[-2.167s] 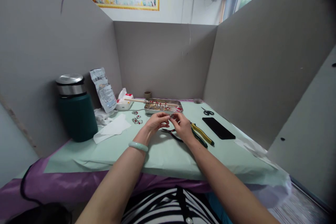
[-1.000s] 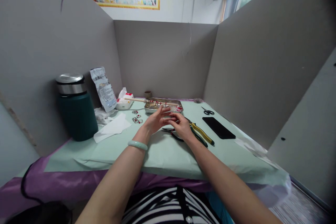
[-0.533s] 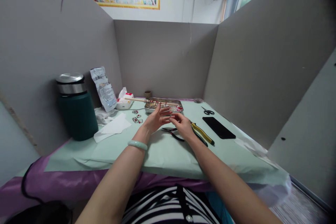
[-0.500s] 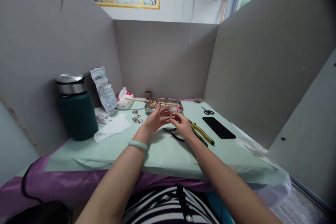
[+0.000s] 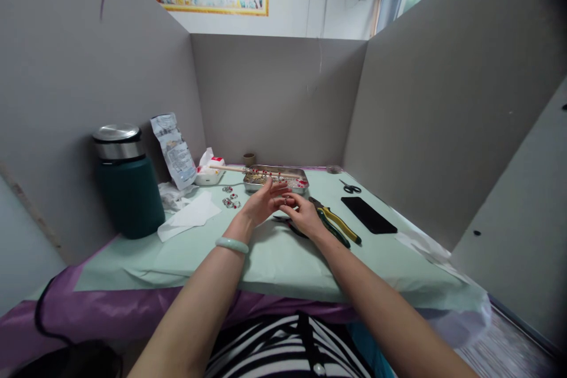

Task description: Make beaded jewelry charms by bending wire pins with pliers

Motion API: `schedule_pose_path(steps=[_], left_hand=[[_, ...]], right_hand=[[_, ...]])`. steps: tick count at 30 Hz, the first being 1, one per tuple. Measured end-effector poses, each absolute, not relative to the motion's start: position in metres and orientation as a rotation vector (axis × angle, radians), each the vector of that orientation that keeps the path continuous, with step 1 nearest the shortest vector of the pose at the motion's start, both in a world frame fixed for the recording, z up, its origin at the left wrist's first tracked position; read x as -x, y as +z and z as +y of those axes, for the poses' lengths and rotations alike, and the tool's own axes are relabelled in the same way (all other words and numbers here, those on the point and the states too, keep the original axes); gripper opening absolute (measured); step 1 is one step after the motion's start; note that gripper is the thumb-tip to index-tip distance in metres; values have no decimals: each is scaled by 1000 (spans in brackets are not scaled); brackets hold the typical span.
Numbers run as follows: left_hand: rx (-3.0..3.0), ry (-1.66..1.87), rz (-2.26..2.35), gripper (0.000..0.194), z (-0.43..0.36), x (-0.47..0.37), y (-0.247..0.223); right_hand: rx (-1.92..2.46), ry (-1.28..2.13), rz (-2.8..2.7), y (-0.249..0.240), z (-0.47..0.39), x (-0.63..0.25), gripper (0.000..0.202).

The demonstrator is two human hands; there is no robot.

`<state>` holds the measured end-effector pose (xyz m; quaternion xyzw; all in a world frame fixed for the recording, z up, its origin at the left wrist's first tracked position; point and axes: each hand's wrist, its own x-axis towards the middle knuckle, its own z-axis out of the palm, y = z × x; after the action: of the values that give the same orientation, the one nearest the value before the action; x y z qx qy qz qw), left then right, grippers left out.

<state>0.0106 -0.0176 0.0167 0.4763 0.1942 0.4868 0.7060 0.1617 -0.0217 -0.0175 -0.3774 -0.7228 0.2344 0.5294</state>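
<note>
My left hand [image 5: 264,201], with a pale green bangle on the wrist, is held palm up with its fingers apart, just in front of the metal tray [image 5: 305,190]. Against its fingers, my right hand [image 5: 303,212] is closed in a pinch; what it holds is too small to make out. Beads and a thin stick lie in and across the tray. Partly under my right hand is a small pair of pliers [image 5: 282,220]. Yellow-and-green handled pliers [image 5: 339,223] lie just right of it. Several small red-and-silver pieces [image 5: 230,202] rest left of my hands.
On the left stand a green thermos [image 5: 130,195], a foil pouch [image 5: 175,150], a tissue pack [image 5: 209,172] and white paper [image 5: 192,216]. A black phone [image 5: 369,215] and scissors [image 5: 351,188] lie at the right. A small cup [image 5: 249,159] is behind the tray. Grey panels surround the table.
My right hand has shifted slightly left and down, uncovering the jaws of the yellow-and-green pliers and covering more of the small pliers. My left hand has barely moved.
</note>
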Motion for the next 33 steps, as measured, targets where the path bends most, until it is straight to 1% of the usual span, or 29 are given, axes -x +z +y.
schedule_pose_path(steps=[6, 10, 14, 17, 20, 22, 24, 25, 28, 30, 32, 33], left_hand=[[-1034, 1142, 470, 41, -13, -13, 14], [-1107, 1234, 583, 30, -9, -10, 9], [-1304, 1114, 770, 31, -11, -11, 5], [-1403, 1085, 798, 28, -14, -14, 1], [-1395, 1136, 823, 25, -9, -10, 7], [-1360, 1251, 860, 24, -2, 0, 26], [-1393, 1407, 931, 24, 5, 11, 61], [-1448, 1491, 945, 24, 6, 17, 85], [-1636, 1734, 868, 22, -4, 24, 166], [-1733, 1847, 768, 19, -19, 21, 215], [-1808, 1883, 689, 18, -36, 14, 250], [-1849, 1873, 663, 18, -44, 10, 262]], right_hand=[[894, 485, -1650, -17, -19, -164, 32], [911, 442, -1591, -17, -18, -166, 29], [952, 274, -1673, -18, -19, -166, 24], [982, 174, -1754, -21, -19, -167, 22], [995, 191, -1754, -20, -19, -168, 27], [996, 257, -1703, -13, -28, -167, 32], [988, 417, -1635, -3, -48, -159, 26], [963, 577, -1647, 3, -62, -151, 23], [840, 1208, -1767, 14, -116, -114, 24], [801, 1601, -1887, 13, -150, -80, 20], [761, 2047, -1792, 8, -176, -45, 23], [740, 2192, -1632, 6, -185, -30, 27]])
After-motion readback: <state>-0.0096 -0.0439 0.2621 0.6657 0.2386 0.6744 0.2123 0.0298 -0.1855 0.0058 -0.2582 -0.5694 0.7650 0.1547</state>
